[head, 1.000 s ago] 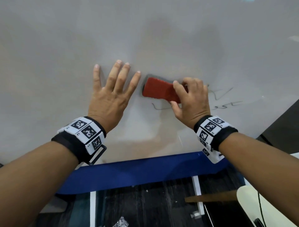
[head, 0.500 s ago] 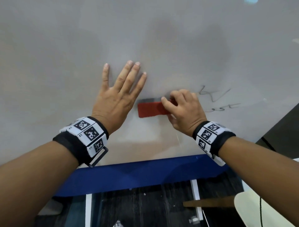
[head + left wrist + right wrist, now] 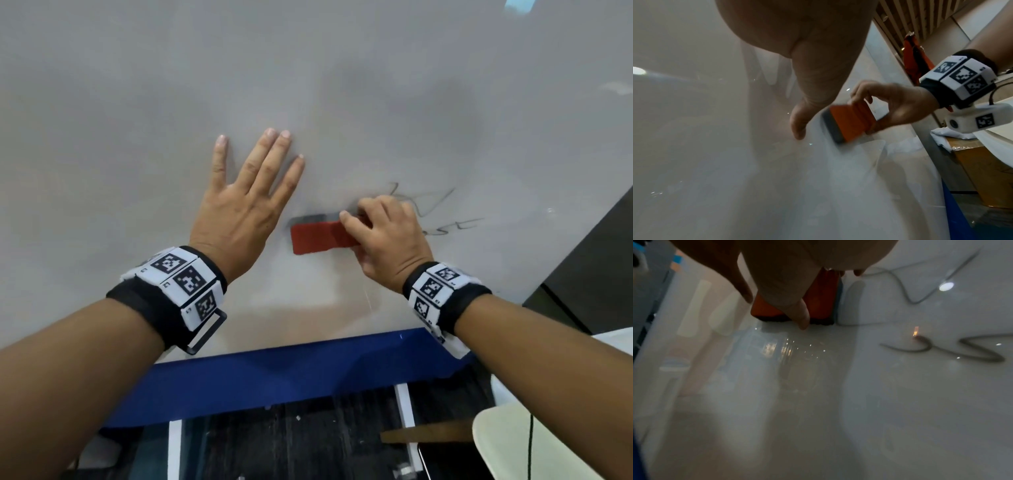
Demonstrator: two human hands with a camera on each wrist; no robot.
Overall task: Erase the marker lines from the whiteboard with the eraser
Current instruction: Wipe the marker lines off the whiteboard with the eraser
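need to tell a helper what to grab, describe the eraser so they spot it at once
On the whiteboard, look between the two hands. The eraser is a flat red block with a dark grey pad against the board, held by the right hand. It is the only red thing there.

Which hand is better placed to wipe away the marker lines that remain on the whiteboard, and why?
The right hand: it grips the eraser, and the remaining marker lines lie just to its right. The left hand rests flat on the whiteboard, holding nothing, farther from the lines.
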